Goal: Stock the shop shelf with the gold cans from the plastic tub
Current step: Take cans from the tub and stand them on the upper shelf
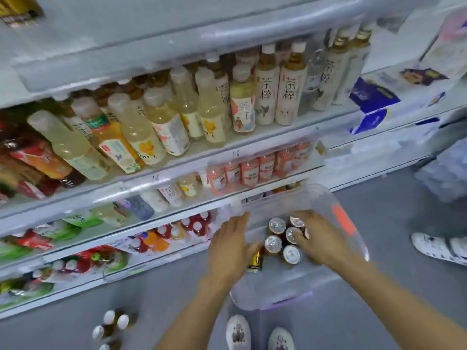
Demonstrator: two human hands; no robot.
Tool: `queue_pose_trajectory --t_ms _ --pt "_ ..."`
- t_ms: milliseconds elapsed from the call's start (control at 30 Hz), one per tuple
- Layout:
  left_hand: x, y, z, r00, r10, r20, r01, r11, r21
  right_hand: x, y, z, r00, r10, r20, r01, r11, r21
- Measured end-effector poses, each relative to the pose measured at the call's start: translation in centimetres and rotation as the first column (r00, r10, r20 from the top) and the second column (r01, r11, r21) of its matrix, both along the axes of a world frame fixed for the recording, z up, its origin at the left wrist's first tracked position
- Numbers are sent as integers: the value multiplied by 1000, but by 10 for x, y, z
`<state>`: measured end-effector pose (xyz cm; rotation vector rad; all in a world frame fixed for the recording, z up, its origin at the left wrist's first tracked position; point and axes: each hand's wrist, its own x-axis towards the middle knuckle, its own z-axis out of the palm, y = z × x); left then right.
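**Fingers on the cans: grip the sides, not the tops**

Your fingers (pixel 246 248) on the left hand (pixel 231 246) are curled round a gold can (pixel 256 260) at the near left of the cluster, holding it by its wall, with the label showing below your palm. The right hand (pixel 319 238) lies over the far side of the cans (pixel 283 239), fingers bent down among them; whether it has closed on one you cannot tell from here, because the hand hides its own fingertips.

The cans stand upright, packed touching one another, inside the clear plastic tub (pixel 283 291), which sits on the floor just in front of the lower shelf (pixel 156 251) and your shoes (pixel 238 332).

Judge them as full drinks: stiff, fairly heavy for their size, and smooth enough to slip. The thin wall would likely dent under a hard squeeze, so wrap the fingers round the middle of the body instead of pinching the rim or the pull tab. Because they are jammed together, lift each one straight up to clear its neighbours. The tub wall looks thin and flexible, so do not lean on it.
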<state>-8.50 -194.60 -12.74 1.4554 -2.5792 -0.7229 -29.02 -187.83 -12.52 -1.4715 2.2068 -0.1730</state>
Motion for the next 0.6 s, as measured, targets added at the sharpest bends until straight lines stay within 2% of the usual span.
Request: queue_pose_trajectory --t_ms 133,233,333,433,500,600 --pt "-31 -4 -71 996 -38 76 23 981 195 -17 7 -80 993 -86 82 64 969 237" --pt "-50 -8 -130 988 -64 140 18 952 307 -27 9 -152 985 -126 114 83 942 324" --pt "-66 -11 -178 980 -89 176 21 935 354 -38 9 -224 983 -131 129 72 919 387" --pt "-80 -15 -217 975 -96 200 17 931 364 -32 -5 -224 984 -132 122 69 905 420" --pt "-88 -16 -234 976 -88 198 9 929 370 -25 -12 -221 972 -195 132 116 884 453" --pt "-97 -18 -252 975 -95 203 27 949 316 -18 -18 -224 967 -241 83 170 853 493"
